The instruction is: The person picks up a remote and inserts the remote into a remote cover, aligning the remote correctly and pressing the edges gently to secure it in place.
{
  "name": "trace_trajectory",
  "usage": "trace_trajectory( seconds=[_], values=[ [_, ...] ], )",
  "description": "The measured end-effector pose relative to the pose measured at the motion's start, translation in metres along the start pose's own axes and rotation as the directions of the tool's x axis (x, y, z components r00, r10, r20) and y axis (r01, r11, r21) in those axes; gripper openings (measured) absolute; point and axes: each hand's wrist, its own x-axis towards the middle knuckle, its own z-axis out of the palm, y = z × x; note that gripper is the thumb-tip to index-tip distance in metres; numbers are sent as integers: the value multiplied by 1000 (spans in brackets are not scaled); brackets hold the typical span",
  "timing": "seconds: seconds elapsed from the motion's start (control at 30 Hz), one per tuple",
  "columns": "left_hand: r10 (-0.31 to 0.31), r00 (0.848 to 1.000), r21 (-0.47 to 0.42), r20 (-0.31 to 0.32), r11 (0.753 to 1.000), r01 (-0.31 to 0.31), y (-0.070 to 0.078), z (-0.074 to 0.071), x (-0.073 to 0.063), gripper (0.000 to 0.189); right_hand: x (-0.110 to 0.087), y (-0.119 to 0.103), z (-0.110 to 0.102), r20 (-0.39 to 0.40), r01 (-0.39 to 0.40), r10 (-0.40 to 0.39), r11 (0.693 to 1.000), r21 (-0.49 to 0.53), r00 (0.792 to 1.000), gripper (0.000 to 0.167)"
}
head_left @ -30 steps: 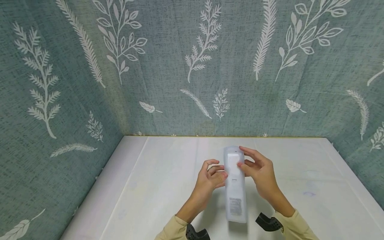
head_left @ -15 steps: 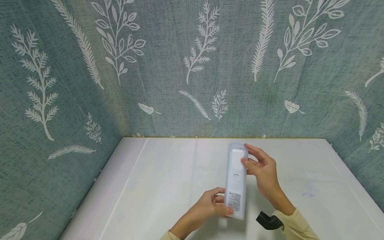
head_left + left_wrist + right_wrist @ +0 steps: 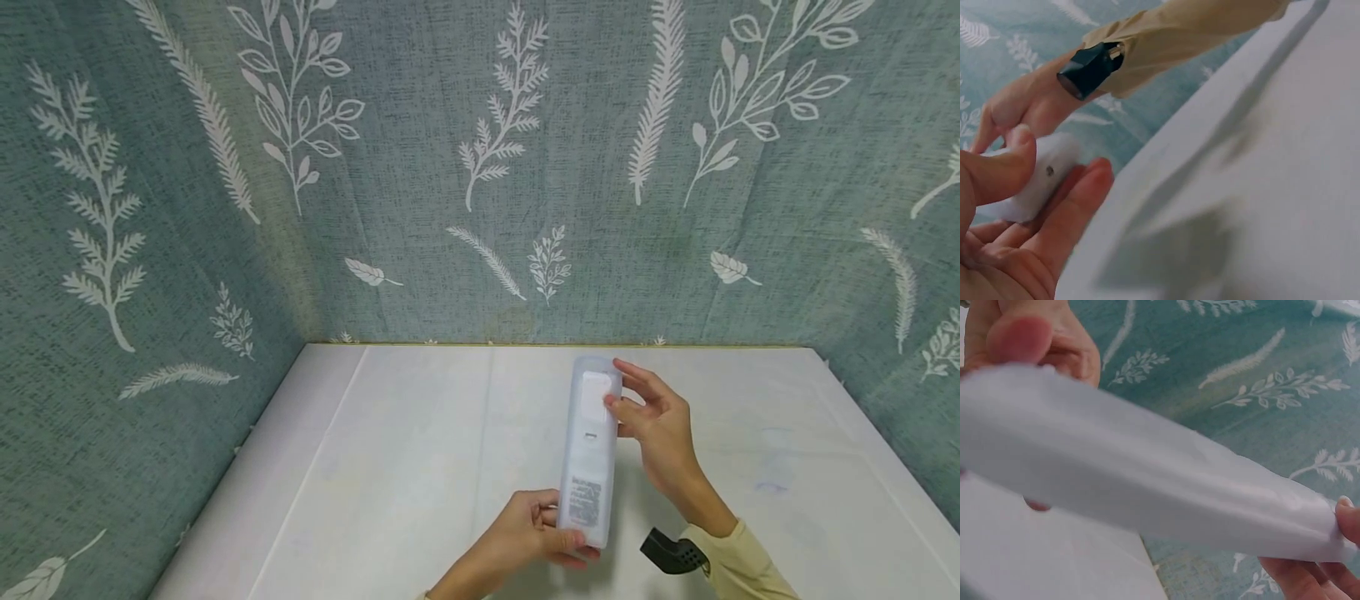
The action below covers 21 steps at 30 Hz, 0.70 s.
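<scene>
A white remote control (image 3: 588,454) in a translucent cover is held above the table, its back with a printed label facing up in the head view. My left hand (image 3: 525,533) grips its near end, thumb on the back face and fingers underneath. At the far end, my right hand (image 3: 656,421) pinches the right edge between thumb and fingers. The left wrist view shows the near end of the remote control (image 3: 1047,178) with a small dark hole. Along the right wrist view stretches the smooth side of the remote control (image 3: 1147,465); its button face is hidden.
Below lies a white table (image 3: 405,450) with faint creases and marks. Green-blue fabric (image 3: 420,150) with white leaf prints rises behind it and along its sides. A black wrist camera mount (image 3: 672,552) sits by the right sleeve (image 3: 738,562).
My left hand has slid from the left middle of the remote control down to its near end. The remote control has shifted slightly right and tilted, while my right hand keeps its hold.
</scene>
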Motion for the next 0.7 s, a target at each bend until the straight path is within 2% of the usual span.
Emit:
trace_trajectory(
  seconds=[0.27, 0.7],
  values=[
    [22, 999, 4, 30, 1000, -22, 1, 1, -4, 28, 0, 2, -1, 34, -44, 46, 996, -77, 998, 52],
    [26, 999, -33, -45, 999, -27, 3, 5, -7, 29, 2, 1, -2, 81, -86, 92, 994, -73, 992, 51]
  ],
)
